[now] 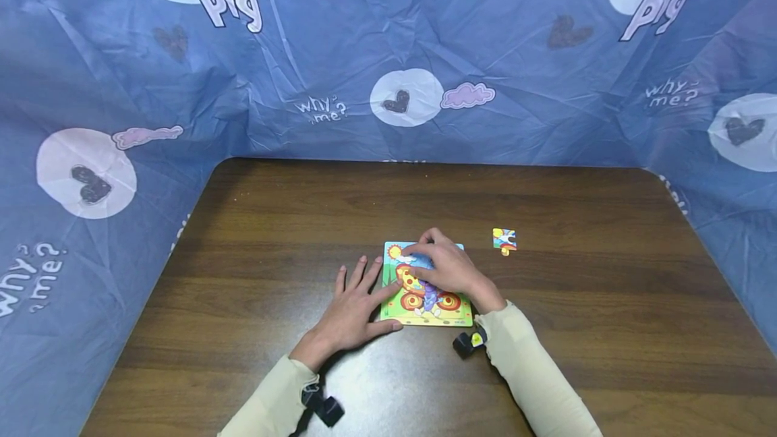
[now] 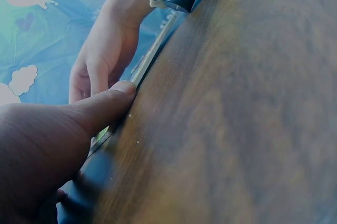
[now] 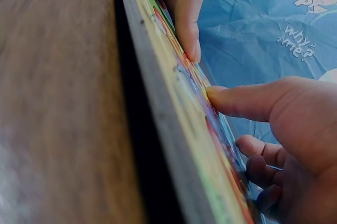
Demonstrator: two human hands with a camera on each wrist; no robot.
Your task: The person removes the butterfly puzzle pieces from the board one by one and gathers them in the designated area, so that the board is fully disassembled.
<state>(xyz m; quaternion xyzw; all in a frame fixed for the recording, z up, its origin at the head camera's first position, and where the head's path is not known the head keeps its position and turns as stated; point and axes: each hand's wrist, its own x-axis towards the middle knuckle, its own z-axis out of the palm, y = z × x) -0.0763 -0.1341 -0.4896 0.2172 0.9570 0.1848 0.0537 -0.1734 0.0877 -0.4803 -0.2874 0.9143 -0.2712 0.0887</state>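
Fingers [image 1: 386,292] touch puzzle [image 1: 428,302]; blue sheet [image 1: 364,39] reads "pig", "why me?"

Colourful cartoon puzzle [image 1: 428,297], flat on wooden table [image 1: 291,221].

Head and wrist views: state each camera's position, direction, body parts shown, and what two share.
Head: head-worn, facing forward and down at the brown wooden table and colourful square puzzle board; left hand, right hand and cream sleeves show.
Left wrist: on that wrist, facing past the thumb across the table; both hands show.
Right wrist: on that wrist, facing along the puzzle board; both hands show.
Both wrist views share the blue printed backdrop.
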